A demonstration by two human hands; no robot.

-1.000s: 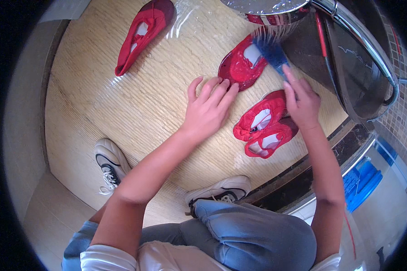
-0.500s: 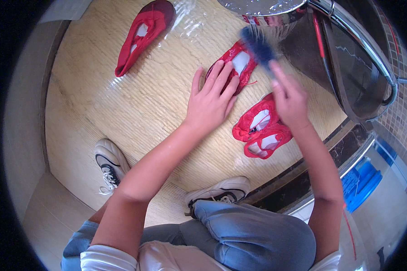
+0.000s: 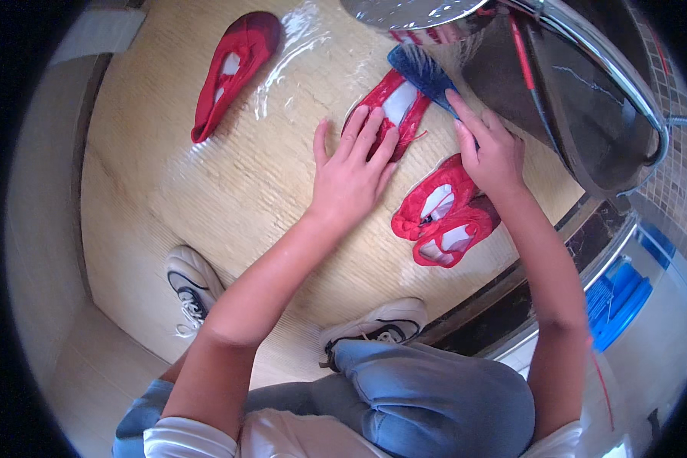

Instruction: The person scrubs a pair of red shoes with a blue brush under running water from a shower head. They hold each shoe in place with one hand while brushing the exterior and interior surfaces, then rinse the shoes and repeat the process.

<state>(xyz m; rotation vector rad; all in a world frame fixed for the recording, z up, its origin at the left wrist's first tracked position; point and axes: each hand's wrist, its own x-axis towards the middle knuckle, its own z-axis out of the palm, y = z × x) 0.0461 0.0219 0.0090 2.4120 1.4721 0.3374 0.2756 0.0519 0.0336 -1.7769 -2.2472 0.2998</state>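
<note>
Under my left hand (image 3: 351, 164) lies a red cloth shoe (image 3: 398, 103) with a white insole, flat on the wet floor. The fingers are spread over its near end and hide part of it. My right hand (image 3: 490, 149) grips a dark blue scrubbing brush (image 3: 422, 75), its head at the shoe's far end. Two more red shoes (image 3: 435, 200) sit side by side just below my right hand. Farther off at the upper left is another red shoe (image 3: 237, 70), lying apart from the rest.
A round metal basin (image 3: 420, 11) stands at the top, beside a curved chrome tube (image 3: 611, 72) and a dark panel. My sneakers (image 3: 191, 282) are on the pale, wet, grained floor (image 3: 153, 198). A dark sill (image 3: 481, 317) and a blue plastic object (image 3: 618, 305) lie at the right.
The brush was blurred with motion and bristles-out; now it shows its smooth side, tilted across the shoe's far end. My left hand has stayed on the shoe. The view has shifted slightly.
</note>
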